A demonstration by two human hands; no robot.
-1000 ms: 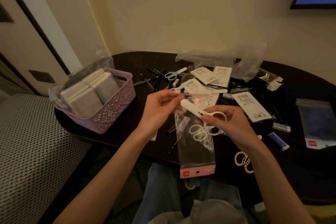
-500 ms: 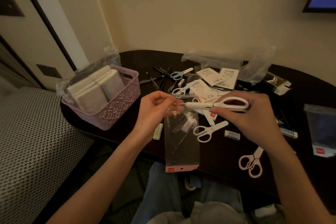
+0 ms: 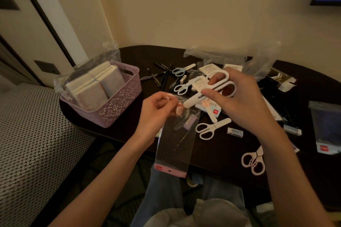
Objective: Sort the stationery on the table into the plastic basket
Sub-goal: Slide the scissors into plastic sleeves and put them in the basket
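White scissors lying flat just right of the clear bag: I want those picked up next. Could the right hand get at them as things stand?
Probably not straight away. The right hand already grips another pair of white scissors. The white scissors on the table lie uncovered just below it, so the path looks free once that grip empties.

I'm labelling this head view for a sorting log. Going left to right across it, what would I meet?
Plastic basket → left hand pinching the clear sleeve → white scissors gripped by the right hand → white eraser → pink-tinted scissors → packet with red label.
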